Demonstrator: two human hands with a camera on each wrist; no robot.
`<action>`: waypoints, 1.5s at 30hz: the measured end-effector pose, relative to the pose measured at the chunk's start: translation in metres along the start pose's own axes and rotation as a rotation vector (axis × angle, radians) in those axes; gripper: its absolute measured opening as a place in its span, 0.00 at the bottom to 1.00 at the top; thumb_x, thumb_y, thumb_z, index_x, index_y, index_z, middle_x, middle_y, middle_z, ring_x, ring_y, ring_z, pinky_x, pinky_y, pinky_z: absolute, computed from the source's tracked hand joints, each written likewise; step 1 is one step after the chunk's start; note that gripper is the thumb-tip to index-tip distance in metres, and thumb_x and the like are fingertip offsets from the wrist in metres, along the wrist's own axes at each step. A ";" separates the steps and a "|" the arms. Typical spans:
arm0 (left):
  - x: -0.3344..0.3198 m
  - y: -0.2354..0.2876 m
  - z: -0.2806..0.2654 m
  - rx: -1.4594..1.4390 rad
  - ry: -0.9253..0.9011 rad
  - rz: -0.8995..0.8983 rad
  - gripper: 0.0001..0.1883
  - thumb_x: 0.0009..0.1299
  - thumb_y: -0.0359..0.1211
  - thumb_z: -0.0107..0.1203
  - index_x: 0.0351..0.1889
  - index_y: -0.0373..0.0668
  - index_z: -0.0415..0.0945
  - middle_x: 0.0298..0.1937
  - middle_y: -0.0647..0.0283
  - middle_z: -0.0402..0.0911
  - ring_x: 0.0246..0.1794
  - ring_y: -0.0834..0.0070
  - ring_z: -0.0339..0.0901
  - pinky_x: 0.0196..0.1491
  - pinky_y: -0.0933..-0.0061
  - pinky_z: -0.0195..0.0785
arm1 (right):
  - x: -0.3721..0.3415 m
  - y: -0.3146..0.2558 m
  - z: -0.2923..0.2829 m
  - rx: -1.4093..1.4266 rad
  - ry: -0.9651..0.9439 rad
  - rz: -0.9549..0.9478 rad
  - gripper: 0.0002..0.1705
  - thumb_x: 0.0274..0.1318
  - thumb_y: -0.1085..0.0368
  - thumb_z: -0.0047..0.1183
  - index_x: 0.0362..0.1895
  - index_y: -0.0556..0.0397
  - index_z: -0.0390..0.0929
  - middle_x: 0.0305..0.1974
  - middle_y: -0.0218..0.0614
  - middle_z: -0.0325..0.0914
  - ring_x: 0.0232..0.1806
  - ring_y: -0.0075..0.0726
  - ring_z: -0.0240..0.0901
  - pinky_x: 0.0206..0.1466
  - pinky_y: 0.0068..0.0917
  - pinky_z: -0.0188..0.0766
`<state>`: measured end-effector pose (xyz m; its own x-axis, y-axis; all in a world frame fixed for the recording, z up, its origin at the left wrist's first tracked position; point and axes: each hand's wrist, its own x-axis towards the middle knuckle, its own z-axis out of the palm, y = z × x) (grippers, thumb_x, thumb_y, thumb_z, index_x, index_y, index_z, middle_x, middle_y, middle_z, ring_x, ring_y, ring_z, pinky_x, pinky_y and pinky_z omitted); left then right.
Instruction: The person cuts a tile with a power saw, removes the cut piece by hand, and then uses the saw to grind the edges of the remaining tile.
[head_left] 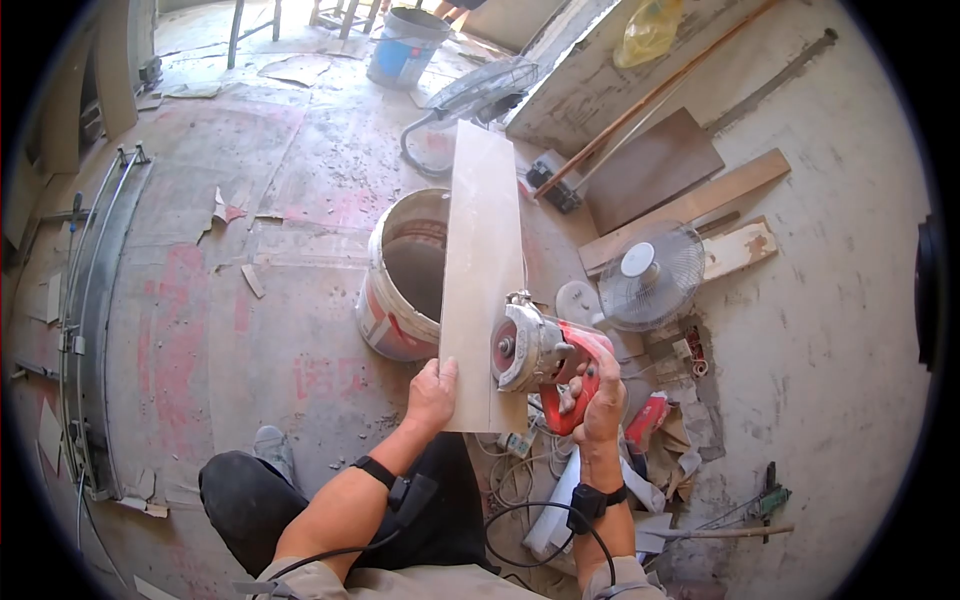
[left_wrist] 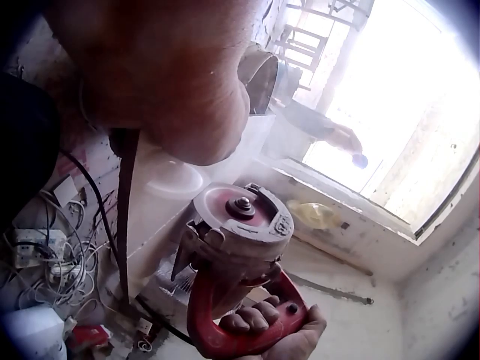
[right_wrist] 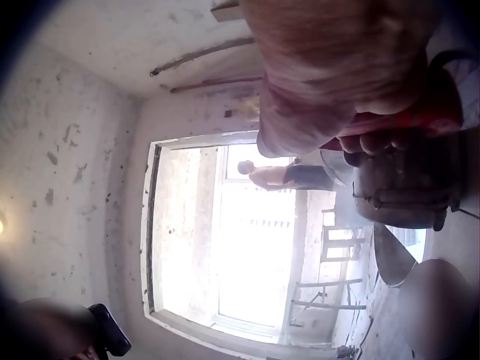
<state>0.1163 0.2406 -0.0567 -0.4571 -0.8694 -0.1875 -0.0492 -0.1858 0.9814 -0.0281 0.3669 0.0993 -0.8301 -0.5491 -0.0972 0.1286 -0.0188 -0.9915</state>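
A long beige tile strip (head_left: 480,230) stretches away from the person, overlapping the rim of a round bucket (head_left: 375,300) in the head view. My left hand (head_left: 432,393) holds its near left edge, thumb on the upper face. My right hand (head_left: 602,395) grips the red handle of a dusty handheld tile saw (head_left: 535,350), whose round blade and guard stand at the strip's right edge. Fingers (left_wrist: 255,319) curl through the handle loop in the left wrist view. A thin line runs along the strip near the blade. The right wrist view shows my hand's back over the saw (right_wrist: 405,184).
A fan (head_left: 650,275) and boards (head_left: 690,215) stand on the right. Cables (head_left: 515,470) and scraps lie below the saw. A rail tile cutter (head_left: 100,330) lies at left; another bucket (head_left: 405,50) stands farther back. Another person (right_wrist: 285,176) is near the window.
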 end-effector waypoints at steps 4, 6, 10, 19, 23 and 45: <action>0.000 0.001 0.000 0.000 0.003 -0.008 0.20 0.78 0.44 0.50 0.43 0.32 0.78 0.38 0.42 0.83 0.40 0.47 0.81 0.46 0.56 0.72 | -0.001 -0.001 -0.002 -0.004 -0.005 0.016 0.29 0.65 0.39 0.51 0.42 0.56 0.72 0.19 0.31 0.69 0.12 0.24 0.65 0.14 0.21 0.65; 0.000 0.003 0.000 -0.006 0.003 -0.011 0.20 0.78 0.44 0.50 0.43 0.32 0.78 0.38 0.42 0.83 0.40 0.47 0.81 0.46 0.56 0.72 | -0.002 -0.002 -0.002 -0.004 -0.002 0.019 0.30 0.65 0.39 0.52 0.42 0.56 0.72 0.20 0.31 0.69 0.13 0.24 0.65 0.14 0.21 0.65; -0.001 0.003 -0.001 0.014 -0.007 -0.020 0.20 0.78 0.44 0.50 0.43 0.32 0.78 0.39 0.42 0.83 0.41 0.47 0.82 0.46 0.56 0.72 | -0.003 -0.003 -0.002 0.001 -0.007 0.009 0.30 0.64 0.38 0.53 0.42 0.56 0.71 0.22 0.30 0.69 0.14 0.24 0.66 0.14 0.21 0.66; -0.003 0.008 0.000 0.023 -0.001 -0.009 0.21 0.78 0.44 0.50 0.43 0.32 0.78 0.39 0.41 0.83 0.42 0.47 0.82 0.46 0.56 0.72 | -0.003 -0.006 -0.001 -0.012 -0.005 0.031 0.31 0.62 0.37 0.55 0.42 0.55 0.71 0.22 0.30 0.69 0.14 0.24 0.66 0.14 0.22 0.66; -0.003 0.005 0.001 0.029 0.000 -0.010 0.21 0.78 0.44 0.49 0.43 0.32 0.78 0.39 0.42 0.83 0.41 0.47 0.82 0.46 0.56 0.72 | -0.004 -0.006 0.000 -0.020 0.012 0.042 0.31 0.62 0.36 0.54 0.40 0.55 0.70 0.19 0.30 0.69 0.13 0.25 0.65 0.13 0.22 0.65; -0.003 0.004 0.005 0.019 0.005 -0.002 0.21 0.78 0.45 0.49 0.42 0.32 0.77 0.39 0.40 0.83 0.41 0.45 0.81 0.46 0.54 0.72 | -0.004 -0.007 0.000 -0.034 -0.014 0.058 0.31 0.61 0.36 0.53 0.39 0.55 0.70 0.18 0.29 0.67 0.12 0.25 0.64 0.14 0.22 0.65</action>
<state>0.1135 0.2446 -0.0519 -0.4523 -0.8714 -0.1900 -0.0672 -0.1791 0.9815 -0.0256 0.3695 0.1067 -0.8139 -0.5605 -0.1534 0.1574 0.0415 -0.9867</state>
